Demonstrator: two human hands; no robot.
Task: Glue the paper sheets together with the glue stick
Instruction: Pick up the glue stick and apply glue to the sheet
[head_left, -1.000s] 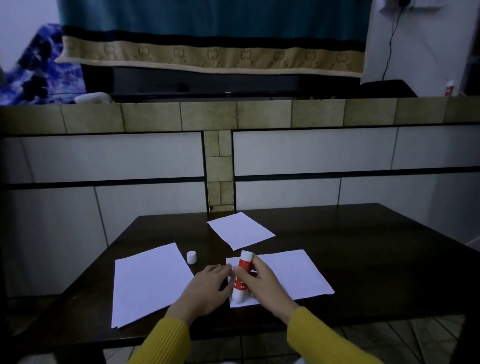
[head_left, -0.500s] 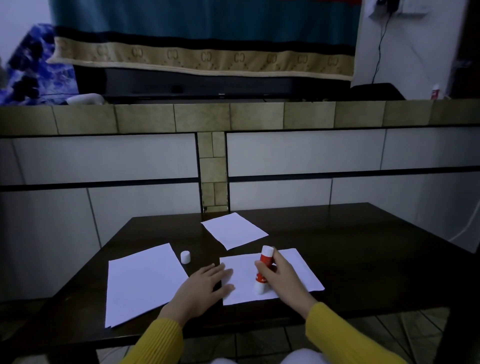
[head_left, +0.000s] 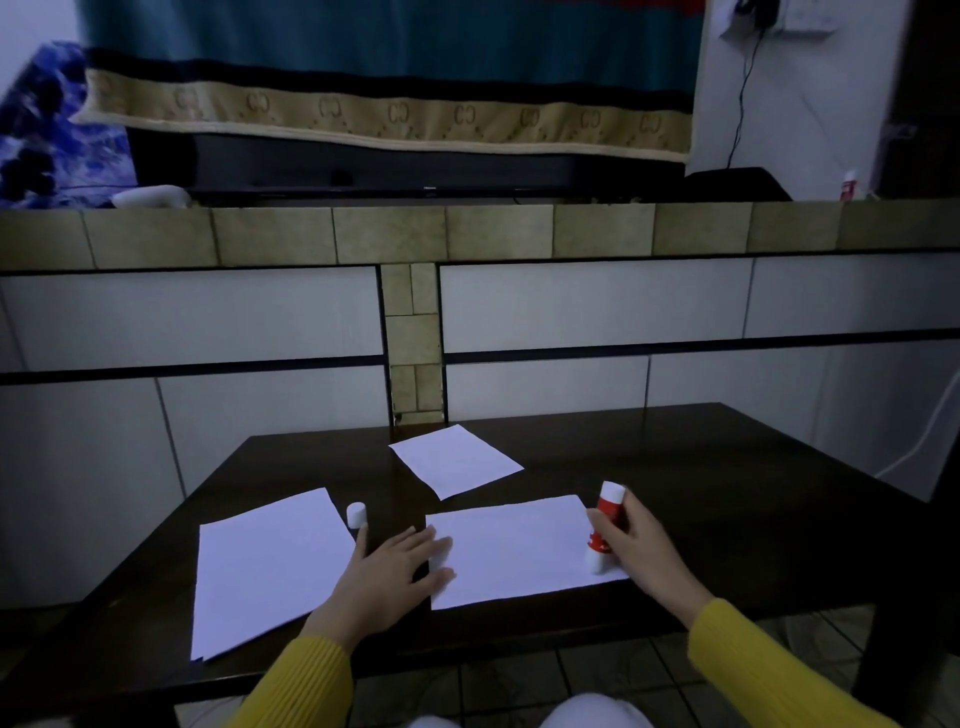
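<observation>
With left hand (head_left: 390, 571) fingers flat pinning the white paper sheet (head_left: 514, 551), the right hand (head_left: 636, 545) is gripping the red-and-white glue stick (head_left: 602, 530), risking creasing near the tabletop's front edge.

The glue stick (head_left: 604, 525) is showing a red label on a white body, and its cap (head_left: 356, 515) is plain white. The three paper sheets, the middle sheet (head_left: 514, 551), the left sheet (head_left: 265, 566) and the far sheet (head_left: 456, 460), are all looking white, with a light bluish tint in this dim light. The table (head_left: 727, 519) is dark brown, almost black. Both sleeves (head_left: 769, 670) are mustard yellow with fine ribs. The wall (head_left: 208, 312) is wearing white tiles with black lines and an olive-beige tile band. The hanging cloth (head_left: 389, 67) is teal, with a black stripe and a beige border carrying a repeated double-C pattern.
</observation>
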